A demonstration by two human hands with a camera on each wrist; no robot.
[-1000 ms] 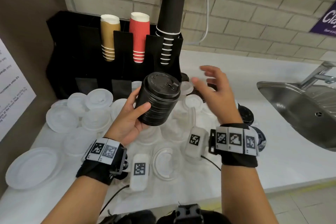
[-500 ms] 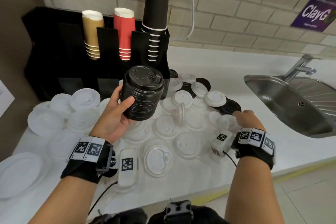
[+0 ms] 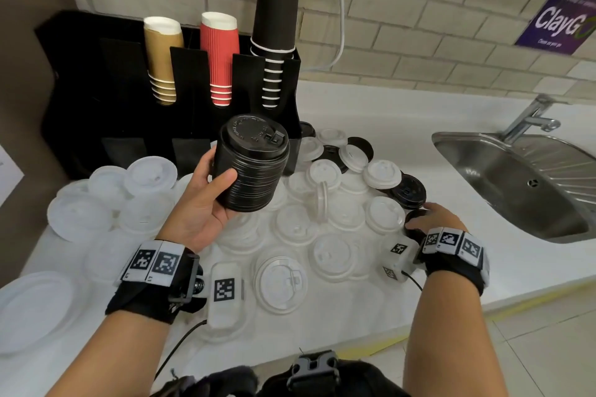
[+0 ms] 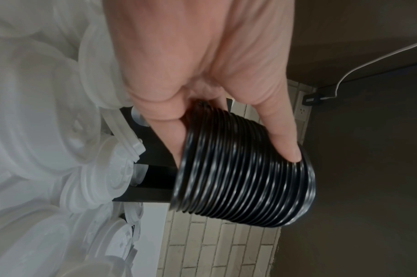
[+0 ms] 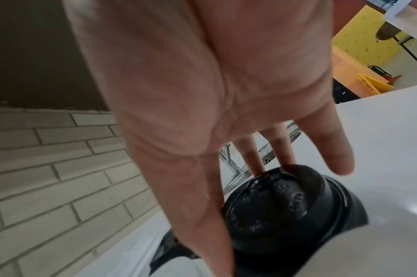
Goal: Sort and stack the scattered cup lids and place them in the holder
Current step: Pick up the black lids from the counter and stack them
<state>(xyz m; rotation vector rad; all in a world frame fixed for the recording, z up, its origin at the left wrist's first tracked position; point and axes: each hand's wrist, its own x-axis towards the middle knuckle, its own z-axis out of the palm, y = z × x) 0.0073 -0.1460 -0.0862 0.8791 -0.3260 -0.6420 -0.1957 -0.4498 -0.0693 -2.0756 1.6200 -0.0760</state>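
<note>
White countertop (image 3: 371, 106) carries scattered lids, above which the left hand (image 3: 196, 203) wraps a tall stack of ribbed black plastic lids (image 3: 253, 164), while only the right-wrist view shows the right hand (image 5: 202, 93) pinching a single black plastic lid (image 5: 285, 206) lying there.

Hands sorting cup lids on the table

The left hand (image 3: 201, 203) grips a stack of black lids (image 3: 251, 164) above the white lids (image 3: 322, 226) scattered on the table (image 3: 387, 106); the right hand (image 3: 438, 219) lies on a black lid (image 3: 416, 219) near the table's right part, beside the sink (image 3: 516, 177); a black holder (image 3: 96, 90) with cups stands at the back edge.
</note>
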